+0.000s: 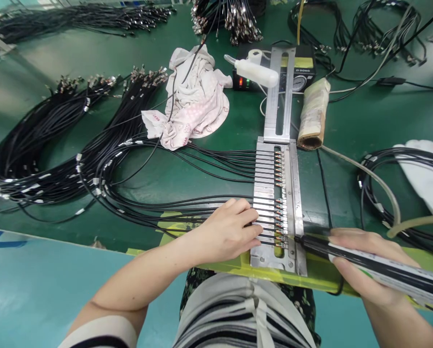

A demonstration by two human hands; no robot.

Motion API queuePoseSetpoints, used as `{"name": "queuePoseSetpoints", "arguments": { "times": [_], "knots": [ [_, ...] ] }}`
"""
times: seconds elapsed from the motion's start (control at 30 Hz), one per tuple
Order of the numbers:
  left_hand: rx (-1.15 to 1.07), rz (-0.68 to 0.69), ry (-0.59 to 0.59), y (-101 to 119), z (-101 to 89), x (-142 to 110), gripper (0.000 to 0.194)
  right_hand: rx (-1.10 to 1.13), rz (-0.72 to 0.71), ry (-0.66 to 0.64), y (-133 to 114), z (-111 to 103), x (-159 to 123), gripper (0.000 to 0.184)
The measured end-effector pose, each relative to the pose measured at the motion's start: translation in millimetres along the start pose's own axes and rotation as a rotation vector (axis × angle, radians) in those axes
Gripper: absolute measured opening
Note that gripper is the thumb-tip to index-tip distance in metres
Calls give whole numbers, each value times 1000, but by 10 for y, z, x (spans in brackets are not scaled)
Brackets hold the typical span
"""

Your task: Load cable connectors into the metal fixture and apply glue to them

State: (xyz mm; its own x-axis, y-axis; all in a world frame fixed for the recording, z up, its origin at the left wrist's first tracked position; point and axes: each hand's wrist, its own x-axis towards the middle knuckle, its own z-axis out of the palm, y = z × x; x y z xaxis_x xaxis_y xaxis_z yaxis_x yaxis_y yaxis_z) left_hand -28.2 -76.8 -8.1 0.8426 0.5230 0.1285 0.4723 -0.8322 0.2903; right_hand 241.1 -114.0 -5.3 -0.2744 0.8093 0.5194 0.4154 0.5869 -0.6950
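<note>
A long metal fixture [265, 193] holds a row of black cables side by side, their bare metal connector ends [280, 210] lined up along its slot. My left hand [231, 232] lies over the near cables at the fixture's left edge, its fingers bent and closed on a black cable [269, 236]. In my right hand [368, 261] is a thick pen-shaped tool [383, 268] with a black tapered front and a black-and-white barrel; its exact kind is not clear. Its thin tip points left, close to the near connectors.
Large black cable bundles [35, 130] spread over the left side. A crumpled white cloth [198, 96] lies behind. At the back are a black box [299, 72], a white squeeze bottle [256, 72] and a wrapped tube [313, 113]. Right: coiled cable [365, 169], white glove [425, 179], beige hose [386, 193].
</note>
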Motion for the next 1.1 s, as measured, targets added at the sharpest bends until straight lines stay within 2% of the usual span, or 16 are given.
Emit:
{"name": "queuePoseSetpoints", "arguments": {
  "times": [0.5, 0.73, 1.1],
  "knots": [
    [-10, 0, -1, -2, 0, 2, 25, -19, -18, 19, 5, -12, -14, 30],
    [-10, 5, -2, -6, -4, 5, 25, -53, 44, 59, 45, -4, -110, 28],
    [-6, 3, -7, 0, -1, 0, 25, 14, 22, 11, 24, -3, -55, 28]
  ]
}}
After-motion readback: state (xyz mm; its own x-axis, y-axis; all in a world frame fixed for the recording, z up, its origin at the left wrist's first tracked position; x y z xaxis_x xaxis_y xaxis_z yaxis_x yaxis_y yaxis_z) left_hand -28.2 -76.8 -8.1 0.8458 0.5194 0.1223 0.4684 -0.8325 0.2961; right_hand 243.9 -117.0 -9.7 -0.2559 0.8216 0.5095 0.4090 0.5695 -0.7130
